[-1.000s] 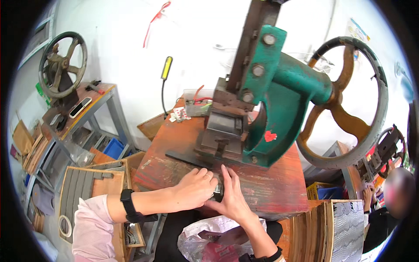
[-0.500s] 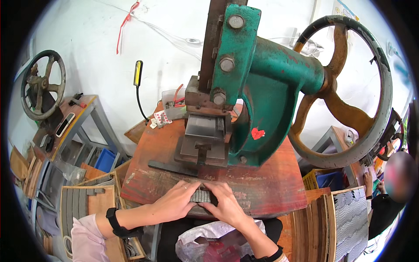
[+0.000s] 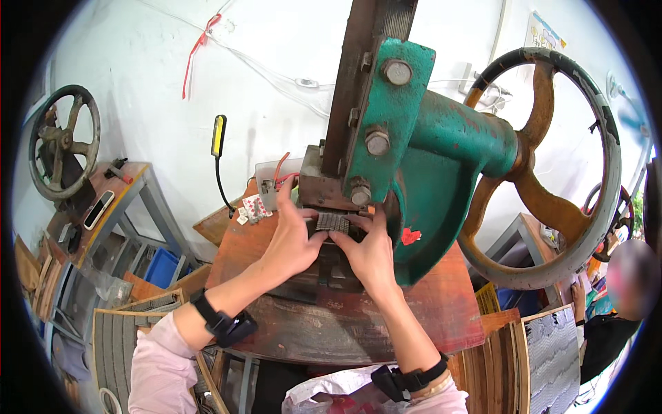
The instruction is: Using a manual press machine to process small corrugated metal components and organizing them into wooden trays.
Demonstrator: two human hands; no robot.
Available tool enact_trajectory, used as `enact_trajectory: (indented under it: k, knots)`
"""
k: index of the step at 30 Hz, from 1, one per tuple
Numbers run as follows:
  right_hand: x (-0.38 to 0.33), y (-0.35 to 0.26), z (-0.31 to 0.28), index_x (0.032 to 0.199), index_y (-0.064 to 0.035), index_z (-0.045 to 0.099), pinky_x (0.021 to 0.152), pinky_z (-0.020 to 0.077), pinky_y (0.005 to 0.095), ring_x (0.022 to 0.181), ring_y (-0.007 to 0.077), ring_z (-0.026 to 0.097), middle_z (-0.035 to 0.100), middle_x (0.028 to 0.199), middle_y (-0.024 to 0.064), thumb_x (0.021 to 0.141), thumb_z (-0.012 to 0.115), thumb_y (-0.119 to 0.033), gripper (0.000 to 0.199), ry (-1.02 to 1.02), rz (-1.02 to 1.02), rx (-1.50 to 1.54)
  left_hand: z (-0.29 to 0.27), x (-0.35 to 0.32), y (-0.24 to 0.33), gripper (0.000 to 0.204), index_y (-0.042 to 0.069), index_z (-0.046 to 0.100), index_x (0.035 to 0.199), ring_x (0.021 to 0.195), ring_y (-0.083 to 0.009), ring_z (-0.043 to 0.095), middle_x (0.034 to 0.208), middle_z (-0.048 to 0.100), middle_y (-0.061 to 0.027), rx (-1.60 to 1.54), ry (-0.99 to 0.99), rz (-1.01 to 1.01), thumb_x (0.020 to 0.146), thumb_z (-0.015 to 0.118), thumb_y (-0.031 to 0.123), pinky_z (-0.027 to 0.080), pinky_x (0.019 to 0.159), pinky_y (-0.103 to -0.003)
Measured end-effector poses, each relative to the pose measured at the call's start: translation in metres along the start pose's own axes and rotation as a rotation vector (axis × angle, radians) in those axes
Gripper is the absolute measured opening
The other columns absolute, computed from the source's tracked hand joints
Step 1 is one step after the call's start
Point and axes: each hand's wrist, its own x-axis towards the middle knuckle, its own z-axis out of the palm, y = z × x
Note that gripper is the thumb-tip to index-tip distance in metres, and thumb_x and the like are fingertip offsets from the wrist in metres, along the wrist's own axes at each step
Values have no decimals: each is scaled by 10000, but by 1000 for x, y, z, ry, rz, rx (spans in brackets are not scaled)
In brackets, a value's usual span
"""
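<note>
A small grey block with a ridged, gridded top (image 3: 333,222) is held between my two hands at the die of a green hand press (image 3: 452,186). My left hand (image 3: 295,238) grips its left side, with the thumb at the near edge and the index finger raised along the press head. My right hand (image 3: 370,252) pinches the right side, its thumb beside the other thumb. The block lies just under the dark steel press head (image 3: 322,181). My hands and wrists hide much of the die below.
The press stands on a worn red-brown wooden table (image 3: 441,307), with a large handwheel (image 3: 552,185) on its right. A clear plastic box (image 3: 267,181) and a yellow-black lamp (image 3: 218,136) are behind. Wooden trays with grey strips (image 3: 549,359) flank the table. Another person is at far right.
Both hands have moved forward from the table's near edge to the press, carrying the ridged block to the die. The view has shifted slightly.
</note>
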Motion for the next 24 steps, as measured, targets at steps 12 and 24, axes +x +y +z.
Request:
enact_trajectory:
  k: [12,24]
  knots:
    - [32,20,0,1293,80,348,1037,330,432,1227,414,419,458,1289,283,736,731,-110,702,68,4,-169,-61,-1,-21,502,-32,491,1162,1071,-384,537,1136,568,-218,469,-236,-239,773,705,204,418,878,-465]
    - [25,17,1,1333,38,352,1060,318,433,1257,416,380,425,1318,270,761,679,-68,668,131,-102,-247,-104,-67,25,324,84,624,1103,920,-286,570,1037,620,-99,466,-464,175,794,687,158,423,775,-374]
